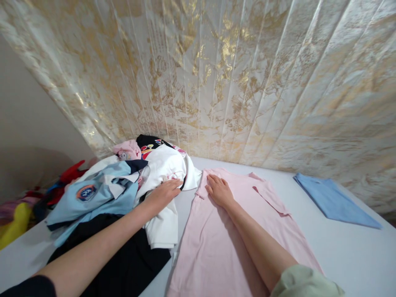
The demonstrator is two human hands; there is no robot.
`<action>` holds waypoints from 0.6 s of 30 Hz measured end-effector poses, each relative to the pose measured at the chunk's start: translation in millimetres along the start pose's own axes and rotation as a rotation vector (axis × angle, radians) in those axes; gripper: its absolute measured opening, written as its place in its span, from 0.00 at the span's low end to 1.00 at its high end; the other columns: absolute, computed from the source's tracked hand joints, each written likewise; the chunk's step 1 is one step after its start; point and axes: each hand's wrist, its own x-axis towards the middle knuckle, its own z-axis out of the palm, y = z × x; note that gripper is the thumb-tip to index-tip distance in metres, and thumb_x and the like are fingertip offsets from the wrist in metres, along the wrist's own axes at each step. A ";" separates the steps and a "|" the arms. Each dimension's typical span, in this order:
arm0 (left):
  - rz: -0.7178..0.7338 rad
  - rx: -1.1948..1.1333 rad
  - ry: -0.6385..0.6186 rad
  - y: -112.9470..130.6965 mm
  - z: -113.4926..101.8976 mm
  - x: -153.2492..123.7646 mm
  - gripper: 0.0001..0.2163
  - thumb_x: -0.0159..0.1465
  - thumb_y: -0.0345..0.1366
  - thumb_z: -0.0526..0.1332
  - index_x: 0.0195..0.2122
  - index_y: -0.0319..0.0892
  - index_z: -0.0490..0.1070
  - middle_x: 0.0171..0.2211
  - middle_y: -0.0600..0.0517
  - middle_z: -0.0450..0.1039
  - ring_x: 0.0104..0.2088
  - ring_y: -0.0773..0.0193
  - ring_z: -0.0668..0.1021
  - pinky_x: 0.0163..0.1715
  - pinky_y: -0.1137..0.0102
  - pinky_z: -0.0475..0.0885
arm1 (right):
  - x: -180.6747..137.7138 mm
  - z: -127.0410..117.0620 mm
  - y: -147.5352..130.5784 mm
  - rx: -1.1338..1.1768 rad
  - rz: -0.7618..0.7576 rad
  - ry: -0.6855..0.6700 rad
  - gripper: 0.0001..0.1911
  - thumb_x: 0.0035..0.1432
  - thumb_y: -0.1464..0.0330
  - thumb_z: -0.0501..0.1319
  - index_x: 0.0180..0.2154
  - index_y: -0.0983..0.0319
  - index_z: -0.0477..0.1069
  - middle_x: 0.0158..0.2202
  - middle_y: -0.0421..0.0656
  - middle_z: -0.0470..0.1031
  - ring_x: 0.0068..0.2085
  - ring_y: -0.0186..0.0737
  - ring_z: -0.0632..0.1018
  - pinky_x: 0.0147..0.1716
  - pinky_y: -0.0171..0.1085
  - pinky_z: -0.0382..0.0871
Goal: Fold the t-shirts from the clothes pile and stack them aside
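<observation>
A pale table (355, 258) spreads beneath both hands, and beyond them hangs a pleated white-and-gold curtain (216, 90), with a plain wall (27, 103) off to the far left. The pink garment (207, 243) lies flat under the right hand (219, 190), its long axis running from the narrower shoulder end, which points toward the curtain, back to the wearer's body. That hand is opened out on it, palm down, gripping nothing visible. The left hand (167, 190), fingers extended, lies over a white garment (165, 163). Left of it sprawls a light-blue shirt (114, 171); well right of the right hand rests a folded blue garment (334, 200).
</observation>
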 end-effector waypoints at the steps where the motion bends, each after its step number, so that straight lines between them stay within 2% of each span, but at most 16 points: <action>1: 0.014 0.009 0.003 -2.0 -0.2 -0.9 0.08 0.64 0.26 0.56 0.42 0.40 0.72 0.58 0.44 0.67 0.60 0.57 0.67 0.61 0.58 0.62 | -0.1 0.0 0.1 0.002 -0.001 0.002 0.26 0.67 0.61 0.46 0.64 0.60 0.56 0.66 0.46 0.57 0.64 0.39 0.59 0.63 0.45 0.46; 3: 0.025 0.032 -0.009 0.2 -4.4 -1.0 0.09 0.65 0.27 0.55 0.42 0.40 0.73 0.58 0.44 0.67 0.59 0.58 0.68 0.60 0.59 0.63 | -0.3 0.4 0.7 0.006 -0.005 0.011 0.26 0.67 0.61 0.46 0.64 0.60 0.56 0.66 0.46 0.57 0.64 0.39 0.59 0.62 0.45 0.46; 6: -0.036 0.074 -0.011 23.0 -23.4 -2.7 0.11 0.64 0.28 0.56 0.45 0.43 0.73 0.58 0.46 0.68 0.60 0.57 0.68 0.60 0.57 0.62 | -0.8 1.7 1.8 0.006 -0.011 0.024 0.26 0.67 0.61 0.46 0.64 0.59 0.57 0.66 0.46 0.57 0.64 0.39 0.59 0.62 0.45 0.46; 8: -0.148 0.122 0.053 45.7 -43.2 -8.8 0.18 0.64 0.31 0.57 0.55 0.48 0.68 0.62 0.47 0.62 0.63 0.55 0.63 0.63 0.52 0.56 | -0.9 2.9 2.5 0.004 -0.017 0.030 0.26 0.67 0.61 0.46 0.63 0.59 0.57 0.65 0.45 0.58 0.64 0.39 0.59 0.62 0.45 0.46; 11: -0.381 0.249 0.181 67.6 -73.4 -26.6 0.25 0.64 0.38 0.58 0.63 0.47 0.59 0.66 0.45 0.54 0.66 0.50 0.56 0.64 0.48 0.47 | -0.5 4.9 3.4 0.002 -0.018 0.040 0.25 0.67 0.61 0.45 0.63 0.58 0.57 0.65 0.45 0.58 0.64 0.39 0.59 0.62 0.44 0.46; 14: -0.632 0.373 0.192 56.4 -89.7 -49.5 0.30 0.63 0.42 0.58 0.66 0.46 0.53 0.69 0.43 0.45 0.67 0.44 0.50 0.63 0.42 0.43 | 0.2 6.9 4.0 0.001 -0.018 0.045 0.25 0.67 0.61 0.45 0.63 0.58 0.58 0.65 0.45 0.58 0.64 0.39 0.59 0.62 0.45 0.47; 16: -0.759 0.402 0.125 34.7 -88.2 -62.9 0.34 0.62 0.46 0.59 0.67 0.45 0.50 0.69 0.40 0.43 0.67 0.40 0.50 0.61 0.39 0.42 | 0.6 7.8 4.1 -0.005 -0.021 0.046 0.25 0.67 0.61 0.45 0.63 0.58 0.57 0.65 0.45 0.58 0.64 0.39 0.59 0.62 0.45 0.46; 18: -0.836 0.386 0.024 11.3 -78.7 -71.7 0.36 0.59 0.49 0.60 0.67 0.44 0.51 0.68 0.37 0.46 0.66 0.36 0.52 0.59 0.37 0.45 | 0.6 8.3 3.8 -0.013 -0.022 0.049 0.25 0.67 0.61 0.45 0.63 0.58 0.57 0.65 0.45 0.58 0.64 0.39 0.59 0.62 0.45 0.46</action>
